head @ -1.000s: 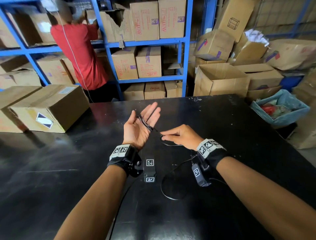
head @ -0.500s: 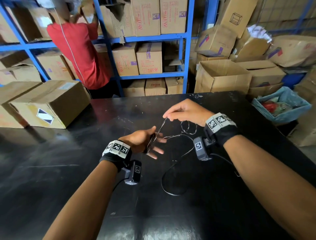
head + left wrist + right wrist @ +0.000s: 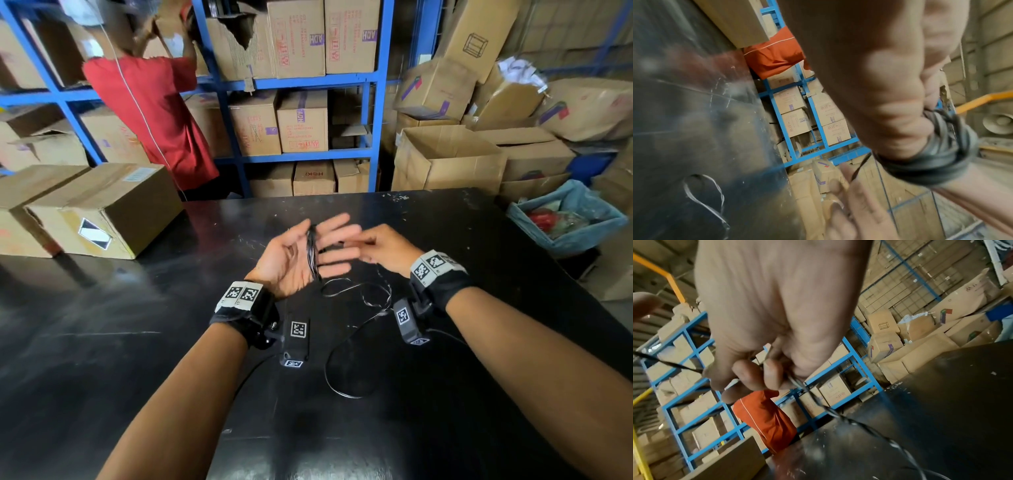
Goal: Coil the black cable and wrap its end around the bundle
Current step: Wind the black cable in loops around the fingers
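The thin black cable (image 3: 312,251) is wound in several turns round the straight fingers of my left hand (image 3: 334,255), which is held palm up above the black table (image 3: 137,342). In the left wrist view the coils (image 3: 931,162) sit tight round the fingers. My right hand (image 3: 356,244) is just right of those fingers and pinches the cable's running strand (image 3: 812,394) between thumb and curled fingers. The rest of the cable lies slack on the table in loose loops (image 3: 342,377) under my wrists.
A closed cardboard box (image 3: 102,209) stands on the table's far left. Behind the table a person in a red shirt (image 3: 154,113) works at blue shelving (image 3: 375,102) full of boxes. Open boxes (image 3: 445,161) and a blue bin (image 3: 565,219) stand at the right.
My left hand has turned palm up with fingers spread straight. My right hand has dropped from above and behind it to beside the fingertips, carrying the strand round the fingers.
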